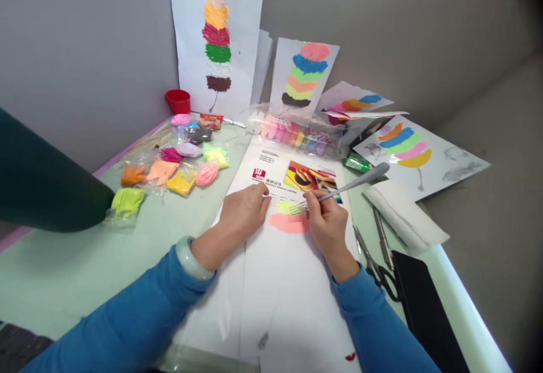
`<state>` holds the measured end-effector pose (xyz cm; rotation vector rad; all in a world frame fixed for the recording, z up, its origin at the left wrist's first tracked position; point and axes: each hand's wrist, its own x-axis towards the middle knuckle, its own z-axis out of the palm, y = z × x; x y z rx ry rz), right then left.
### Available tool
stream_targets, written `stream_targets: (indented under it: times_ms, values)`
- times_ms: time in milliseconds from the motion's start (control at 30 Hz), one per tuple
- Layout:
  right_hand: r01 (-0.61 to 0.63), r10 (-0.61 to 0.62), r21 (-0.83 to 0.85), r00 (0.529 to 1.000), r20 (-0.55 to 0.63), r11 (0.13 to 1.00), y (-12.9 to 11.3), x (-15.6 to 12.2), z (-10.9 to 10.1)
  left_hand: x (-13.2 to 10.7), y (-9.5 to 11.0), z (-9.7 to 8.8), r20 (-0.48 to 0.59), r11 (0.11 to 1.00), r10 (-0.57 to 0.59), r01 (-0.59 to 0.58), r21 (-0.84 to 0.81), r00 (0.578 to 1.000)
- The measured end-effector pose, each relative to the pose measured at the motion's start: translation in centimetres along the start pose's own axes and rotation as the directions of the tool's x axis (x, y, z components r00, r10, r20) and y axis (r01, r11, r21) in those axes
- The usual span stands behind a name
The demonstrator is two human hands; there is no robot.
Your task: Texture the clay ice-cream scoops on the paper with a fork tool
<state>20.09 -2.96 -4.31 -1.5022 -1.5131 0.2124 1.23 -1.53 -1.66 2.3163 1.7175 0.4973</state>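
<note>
My right hand (pixel 328 223) is closed around a metal fork (pixel 348 186), its tines pressed on a yellow-green clay patch (pixel 287 207) above a pink clay patch (pixel 288 224) on a white sheet of paper (pixel 280 288). My left hand (pixel 244 210) rests on the paper just left of the clay, fingers bent with the tips pressing down, holding nothing that I can see. Both arms wear blue sleeves, and a pale bangle sits on the left wrist.
Bags of coloured clay (pixel 169 172) lie at the left with a red cup (pixel 179 100) behind. A clear box of clay sticks (pixel 297 133) stands at the back. Clay pictures (pixel 217 34) lean on the wall. Scissors (pixel 375 263), a folded tissue (pixel 403 212) and a black object (pixel 424 311) sit right. A dark sleeve (pixel 42 181) intrudes left.
</note>
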Motion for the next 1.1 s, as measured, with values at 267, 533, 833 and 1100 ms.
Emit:
stream_targets:
  times_ms: [267, 533, 833, 1100]
  values:
    - [0.055, -0.053, 0.035, 0.997, -0.052, 0.998, 0.5, 0.9, 0.1, 0.2, -0.3, -0.5, -0.062, 1.0, -0.018, 0.016, -0.024, 0.998]
    - [-0.019, 0.021, 0.097, 1.0, -0.014, 0.995, -0.3, 0.3, -0.1, -0.7, 0.1, -0.4, -0.029, 0.999, -0.006, 0.004, -0.054, 1.0]
    - [-0.024, 0.026, 0.09, 0.999, -0.024, 0.996, -0.3, -0.3, -0.4, -1.4, 0.2, 0.1, -0.007, 0.999, 0.014, -0.014, -0.052, 1.0]
    - [0.092, -0.089, 0.095, 0.996, -0.031, 0.991, -1.0, -0.4, -0.5, -1.3, 0.4, -0.9, -0.021, 0.996, 0.015, -0.017, -0.087, 1.0]
